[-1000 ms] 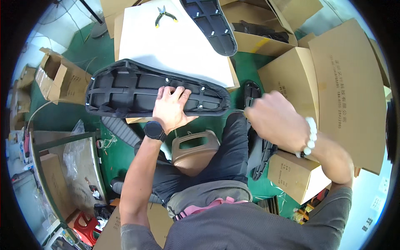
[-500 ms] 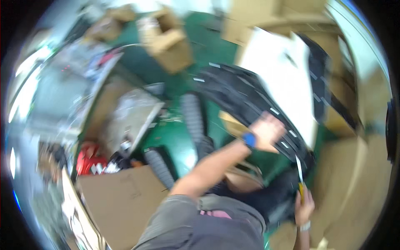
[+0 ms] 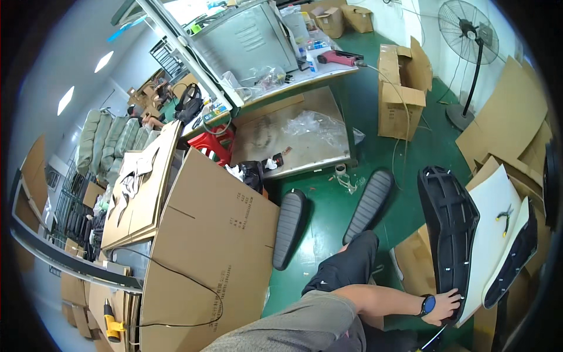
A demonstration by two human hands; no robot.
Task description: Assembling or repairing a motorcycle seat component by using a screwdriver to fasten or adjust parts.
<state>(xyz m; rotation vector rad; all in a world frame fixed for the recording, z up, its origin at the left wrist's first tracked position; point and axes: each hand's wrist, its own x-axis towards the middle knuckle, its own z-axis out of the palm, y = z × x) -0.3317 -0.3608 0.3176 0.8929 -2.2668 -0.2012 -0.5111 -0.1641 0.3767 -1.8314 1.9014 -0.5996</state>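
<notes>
My left hand (image 3: 444,306), with a dark round watch on its wrist, rests spread on the near end of a long black motorcycle-style seat (image 3: 450,234). The seat lies underside up, showing moulded ribs and small metal studs along its edges. Just below that hand, a thin silver blade or shaft (image 3: 434,338) reaches in from the lower edge; my right hand is outside the picture. A second black seat base (image 3: 511,258) lies to the right on a white board (image 3: 492,217), near yellow-and-black pliers (image 3: 504,222).
Two ribbed black seats (image 3: 290,229) (image 3: 369,205) stand by my legs on the green floor. Large cardboard sheets (image 3: 211,252) block the left, with a yellow heat gun (image 3: 112,322) beside them. Ahead are a workbench (image 3: 316,76), an open carton (image 3: 402,111) and a standing fan (image 3: 469,35).
My view has swung to the left, shifting the scene rightward. My left hand remains on the seat. My right hand, earlier holding a yellow-handled tool, has left the picture.
</notes>
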